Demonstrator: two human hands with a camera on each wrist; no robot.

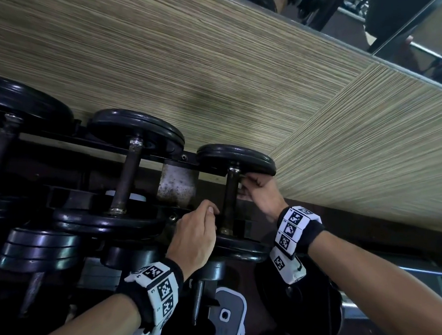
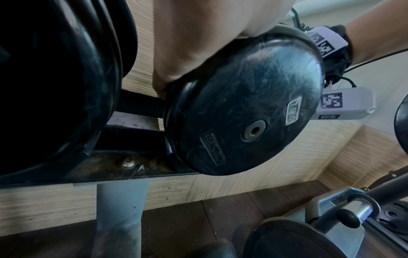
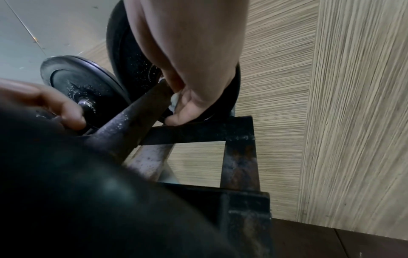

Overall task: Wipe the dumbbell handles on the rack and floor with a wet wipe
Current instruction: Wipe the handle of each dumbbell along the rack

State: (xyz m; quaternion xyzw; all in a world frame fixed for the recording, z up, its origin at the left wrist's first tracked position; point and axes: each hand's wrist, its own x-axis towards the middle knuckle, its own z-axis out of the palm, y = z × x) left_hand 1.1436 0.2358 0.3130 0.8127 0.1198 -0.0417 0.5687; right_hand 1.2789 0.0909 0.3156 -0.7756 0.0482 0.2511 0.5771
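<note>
A: On the top rail of the rack (image 1: 181,159), at about 3 o'clock in our head view, we have the smallest dumbbell (image 1: 232,197), lying across the 2 rails with its dark handle (image 1: 230,202) running away from us toward the striped wall (image 1: 223,61).

B: Our right hand (image 1: 261,194) is at the far end of that handle, at its 3 o'clock side, fingers curled around a scrap of white wet wipe (image 3: 174,102) and pressing it against the bar just below the far plate (image 1: 237,158).

A: And our left hand (image 1: 196,234) sits at the handle's 9 o'clock side, near the front plate (image 2: 245,108). Its fingers are curled in, thumb tip close to the bar. We cannot tell whether it actually grips anything.

B: The left wrist view shows that front plate's face, marked 1.5KG, resting on the front rail.

A: At 9 o'clock of this dumbbell we see a second, larger dumbbell (image 1: 128,170) on the same rack, untouched, and another at the far left edge. More weights sit lower down, at 6 o'clock.
</note>
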